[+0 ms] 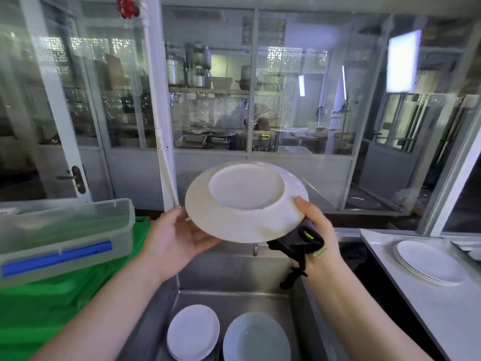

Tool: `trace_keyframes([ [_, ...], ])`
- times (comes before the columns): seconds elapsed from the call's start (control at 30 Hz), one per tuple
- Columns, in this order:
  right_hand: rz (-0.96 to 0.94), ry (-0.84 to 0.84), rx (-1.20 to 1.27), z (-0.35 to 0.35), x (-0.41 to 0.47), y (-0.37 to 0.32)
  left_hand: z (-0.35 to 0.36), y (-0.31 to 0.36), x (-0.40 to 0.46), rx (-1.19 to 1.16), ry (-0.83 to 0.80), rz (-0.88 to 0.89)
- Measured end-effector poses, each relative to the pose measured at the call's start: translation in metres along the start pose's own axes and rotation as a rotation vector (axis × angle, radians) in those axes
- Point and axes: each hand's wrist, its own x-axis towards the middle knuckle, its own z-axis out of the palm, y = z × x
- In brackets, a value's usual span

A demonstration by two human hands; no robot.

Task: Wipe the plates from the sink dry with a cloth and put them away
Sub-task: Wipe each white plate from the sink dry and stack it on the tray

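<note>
I hold a white deep plate [244, 204] upside down above the steel sink [234, 272], its foot ring facing me. My left hand [179, 235] cups the plate's left rim from below. My right hand [317, 230] grips a black cloth [299, 246] against the plate's right rim, thumb on the underside; the cloth's tail hangs down. In the sink lie a white flat plate stack [192, 332] and a pale grey-blue bowl-like plate [256, 337]. A stack of white plates [429, 261] sits on the white counter [416, 308] at right.
A clear plastic box with a blue clip [62, 238] stands on green fabric [52, 308] left of the sink. A tap tip [255, 250] shows below the held plate. Glass partitions and a door [75, 178] lie behind.
</note>
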Motion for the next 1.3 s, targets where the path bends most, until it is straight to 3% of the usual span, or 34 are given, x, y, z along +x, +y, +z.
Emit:
trace_keyframes([
  [0.07, -0.032, 0.010, 0.001, -0.002, 0.001, -0.001, 0.002, -0.002, -0.003, -0.152, -0.062, -0.075],
  [0.13, -0.041, 0.008, -0.026, -0.004, 0.000, -0.002, 0.007, -0.003, -0.006, -0.154, -0.095, -0.019],
  [0.33, -0.126, 0.140, -0.064, -0.025, 0.005, -0.003, 0.006, -0.002, -0.012, -0.030, -0.135, 0.158],
  [0.4, -0.252, 0.184, -0.078, -0.034, 0.014, -0.006, 0.007, 0.000, -0.016, 0.030, -0.147, 0.220],
  [0.47, -0.488, 0.151, -0.344, -0.036, 0.021, -0.011, 0.009, -0.003, -0.017, 0.069, -0.132, 0.257],
  [0.57, -0.924, 0.040, -1.068, -0.027, 0.025, -0.014, 0.017, -0.008, -0.018, 0.078, -0.100, 0.351],
  [0.63, -1.020, -0.017, -1.282, -0.024, 0.023, -0.003, 0.024, -0.010, -0.016, 0.077, -0.070, 0.425],
  [0.83, -1.153, -0.201, -1.382, -0.002, 0.004, 0.044, 0.039, -0.018, -0.006, 0.071, 0.044, 0.515],
  [0.97, -1.089, -0.266, -1.416, -0.003, 0.007, 0.028, 0.033, -0.019, -0.007, 0.136, 0.036, 0.537],
  [1.03, -1.038, -0.218, -1.460, 0.000, 0.014, 0.014, 0.029, -0.018, -0.009, 0.198, 0.014, 0.538],
  [1.2, -0.965, 0.098, -1.594, 0.022, 0.038, -0.023, 0.026, -0.014, -0.015, 0.322, -0.038, 0.563],
  [1.3, -1.075, -0.061, -1.610, 0.030, 0.023, -0.011, 0.026, -0.010, -0.014, 0.331, -0.031, 0.585],
])
